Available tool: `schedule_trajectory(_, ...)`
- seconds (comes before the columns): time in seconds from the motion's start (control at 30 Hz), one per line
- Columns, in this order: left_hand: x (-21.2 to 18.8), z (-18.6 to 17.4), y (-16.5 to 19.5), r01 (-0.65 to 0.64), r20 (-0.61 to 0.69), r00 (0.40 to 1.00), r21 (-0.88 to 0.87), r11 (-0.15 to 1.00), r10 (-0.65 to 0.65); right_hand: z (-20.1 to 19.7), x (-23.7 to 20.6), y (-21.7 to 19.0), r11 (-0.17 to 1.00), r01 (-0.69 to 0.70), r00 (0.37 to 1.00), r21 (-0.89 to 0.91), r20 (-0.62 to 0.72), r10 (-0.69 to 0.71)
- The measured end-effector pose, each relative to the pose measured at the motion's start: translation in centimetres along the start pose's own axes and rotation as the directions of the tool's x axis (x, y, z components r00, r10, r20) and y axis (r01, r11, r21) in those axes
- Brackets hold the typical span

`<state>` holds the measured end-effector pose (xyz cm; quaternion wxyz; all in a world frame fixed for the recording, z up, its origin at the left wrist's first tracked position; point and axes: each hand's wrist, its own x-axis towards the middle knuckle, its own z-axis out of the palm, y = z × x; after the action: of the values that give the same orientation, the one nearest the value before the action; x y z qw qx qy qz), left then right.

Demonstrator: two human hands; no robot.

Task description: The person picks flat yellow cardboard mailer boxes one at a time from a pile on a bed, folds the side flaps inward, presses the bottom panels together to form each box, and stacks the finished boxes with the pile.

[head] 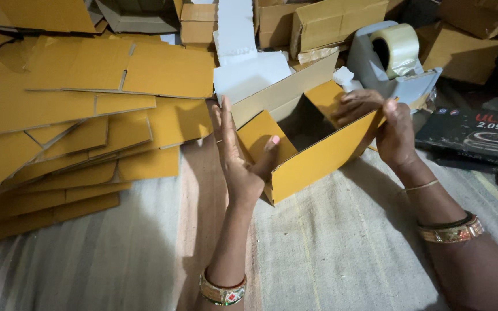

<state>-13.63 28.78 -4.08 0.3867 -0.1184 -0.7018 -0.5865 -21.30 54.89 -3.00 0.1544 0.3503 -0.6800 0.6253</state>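
Note:
A small yellow cardboard box [317, 161] stands open in front of me on the striped cloth, its flaps up and its dark inside showing. My left hand [238, 155] presses flat against the box's left corner, thumb on the inner left flap. My right hand [388, 126] grips the box's right edge, fingers curled over the far right flap.
A spread pile of flat yellow cardboard blanks [82, 115] covers the left. A grey tape dispenser with a clear tape roll [396, 52] sits behind the box. White foam sheets [243, 57], folded cartons [329, 23] and a black printed product box [485, 138] lie around.

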Motion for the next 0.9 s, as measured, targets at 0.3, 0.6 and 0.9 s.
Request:
schedule_trajectory(0.3, 0.6, 0.0, 1.0, -0.36, 0.015, 0.932, -0.063, 0.931, 0.362, -1.1, 0.1, 0.1, 0.997, -0.081, 0.99, 0.011, 0.115, 0.079)
schedule_trajectory(0.6, -1.2, 0.0, 0.6, 0.054, 0.216, 0.974, 0.05, 0.997, -0.063, -1.2, -0.1, 1.2, 0.973, -0.193, 0.981, 0.129, 0.017, 0.193)
schedule_trajectory(0.9, -0.2, -1.1, 0.1, -0.107, -0.089, 0.985, 0.377, 0.92, 0.151, -0.4, 0.4, 1.7, 0.993, -0.107, 0.993, -0.043, -0.058, 0.104)
